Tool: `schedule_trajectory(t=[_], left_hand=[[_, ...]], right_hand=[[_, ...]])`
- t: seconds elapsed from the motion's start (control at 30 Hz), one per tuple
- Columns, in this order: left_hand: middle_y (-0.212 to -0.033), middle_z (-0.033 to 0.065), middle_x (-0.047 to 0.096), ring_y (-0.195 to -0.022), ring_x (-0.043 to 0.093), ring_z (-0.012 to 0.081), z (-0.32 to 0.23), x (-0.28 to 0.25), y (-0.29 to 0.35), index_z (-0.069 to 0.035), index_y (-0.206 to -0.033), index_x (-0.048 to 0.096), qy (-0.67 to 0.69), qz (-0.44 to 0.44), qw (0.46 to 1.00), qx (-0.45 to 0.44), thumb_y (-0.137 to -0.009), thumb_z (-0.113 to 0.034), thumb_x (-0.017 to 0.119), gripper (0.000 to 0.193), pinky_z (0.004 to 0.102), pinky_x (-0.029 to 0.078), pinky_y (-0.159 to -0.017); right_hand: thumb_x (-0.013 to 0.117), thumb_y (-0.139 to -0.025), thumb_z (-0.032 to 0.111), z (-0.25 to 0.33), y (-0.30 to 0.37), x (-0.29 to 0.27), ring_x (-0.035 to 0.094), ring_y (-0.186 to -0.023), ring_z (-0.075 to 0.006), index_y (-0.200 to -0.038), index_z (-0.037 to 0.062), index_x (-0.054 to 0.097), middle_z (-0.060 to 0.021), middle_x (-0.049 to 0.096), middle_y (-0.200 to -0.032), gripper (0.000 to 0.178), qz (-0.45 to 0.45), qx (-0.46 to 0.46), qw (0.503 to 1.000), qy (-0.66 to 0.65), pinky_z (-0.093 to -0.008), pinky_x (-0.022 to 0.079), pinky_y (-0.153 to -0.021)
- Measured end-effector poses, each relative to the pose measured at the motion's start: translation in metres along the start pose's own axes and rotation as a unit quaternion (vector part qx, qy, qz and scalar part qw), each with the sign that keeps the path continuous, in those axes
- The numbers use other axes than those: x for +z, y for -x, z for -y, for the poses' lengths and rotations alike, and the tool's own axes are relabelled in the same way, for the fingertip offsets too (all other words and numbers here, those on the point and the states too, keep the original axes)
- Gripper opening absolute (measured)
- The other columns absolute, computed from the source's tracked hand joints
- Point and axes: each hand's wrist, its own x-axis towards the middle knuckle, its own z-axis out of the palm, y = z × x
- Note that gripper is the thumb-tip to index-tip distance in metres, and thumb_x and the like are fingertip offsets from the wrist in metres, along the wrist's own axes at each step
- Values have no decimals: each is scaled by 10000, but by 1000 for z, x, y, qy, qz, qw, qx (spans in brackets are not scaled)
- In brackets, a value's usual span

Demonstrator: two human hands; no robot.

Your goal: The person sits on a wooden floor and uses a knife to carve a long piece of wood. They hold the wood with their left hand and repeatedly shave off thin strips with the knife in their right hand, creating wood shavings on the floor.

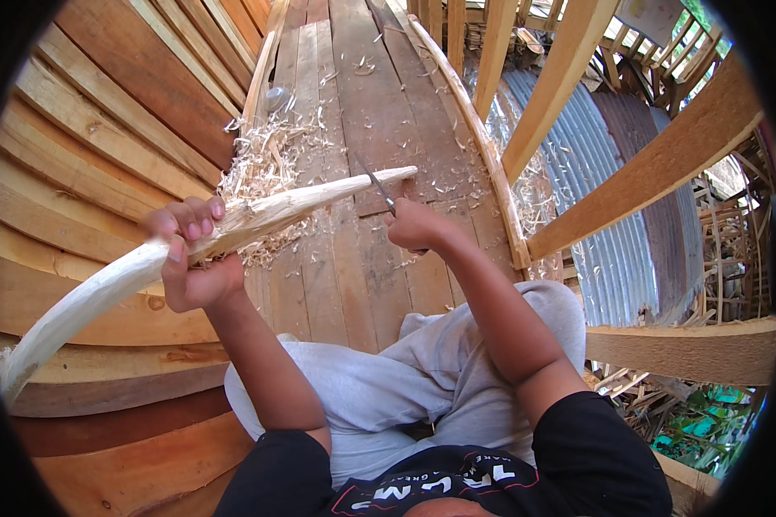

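Sitting on a floor of worn wooden planks that ran up the middle of the frame, a person in grey trousers and a dark shirt worked a long pale stick. Curved boards filled the left side of the frame, and slanted timber beams crossed the right side over a sheet of corrugated metal. The stick, stripped bare and bent, stretched from the lower left of the frame up to the centre, where its far end lay against the planks. A heap of light wood shavings lay on the planks just behind the stick, upper left of centre. The left hand, at centre left, had its fingers wrapped tightly around the stick, thumb pressed on top. The right hand, at the centre of the frame, was clenched around the handle of a knife, whose thin dark blade pointed up and met the stick near its far end. Loose chips were scattered further up the planks.
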Motion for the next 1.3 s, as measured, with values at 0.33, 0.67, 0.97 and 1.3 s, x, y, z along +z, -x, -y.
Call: schedule_trajectory(t=[0.33,0.67,0.97,1.3], left_hand=[[-751,60,492,-782,517,219,-20,7,0,-80,-939,477,-6,47,999,-1,-745,-193,556,238,399,404,-760],[-846,104,504,-880,530,281,-12,23,5,-81,-949,478,-49,-106,993,-14,-774,-281,558,277,475,466,-804],[-735,68,497,-684,519,228,-7,30,9,-114,-845,468,-66,-170,983,-8,-775,-254,598,204,411,469,-684],[-708,68,485,-699,505,200,-11,24,9,-97,-762,453,-89,-173,981,1,-743,-230,552,166,402,457,-687]], right_hand=[[486,-930,260,11,-6,-2,635,-799,-271,-1032,-132,556,-219,637,-895,411,-50,-96,985,-132,-382,477,-678],[249,-977,402,33,2,22,599,-788,-473,-798,-64,639,-287,632,-817,634,-241,-26,969,-47,-534,452,-769],[312,-934,312,-3,-26,22,616,-768,-451,-743,-40,649,-273,634,-774,523,-333,-14,943,-4,-530,477,-751],[346,-906,296,34,-7,40,623,-677,-426,-630,-20,638,-248,623,-686,511,-333,-125,935,9,-502,505,-684]])
